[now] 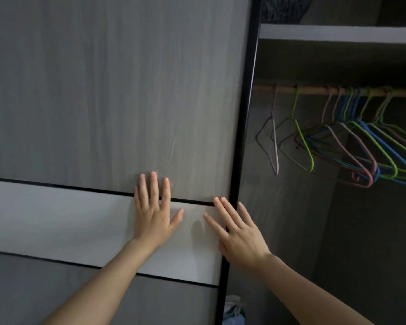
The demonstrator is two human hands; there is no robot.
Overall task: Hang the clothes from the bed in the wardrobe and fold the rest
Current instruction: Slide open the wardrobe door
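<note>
Both hands lie flat on the sliding door (103, 102), fingers straight and spread, holding nothing. The left hand (154, 216) presses across the dark seam between 2 panels. The right hand (238, 235) sits just beside it, its fingertips at the door's black edge (246, 113).

That edge runs upright, immediately right of the right hand, and the wardrobe opening (291, 231) lies beyond it. Any further slide would likely go leftward, away from the opening, with the right hand nearer the edge.

Up and right of both hands, 1 rail (314, 89) runs level under 1 shelf (338, 34). It carries bare hangers (338, 148): 2 hang apart, the rest bunch too tightly to count.

No bed is in view. Only 1 scrap of pale fabric (232, 310) shows below the right forearm.
</note>
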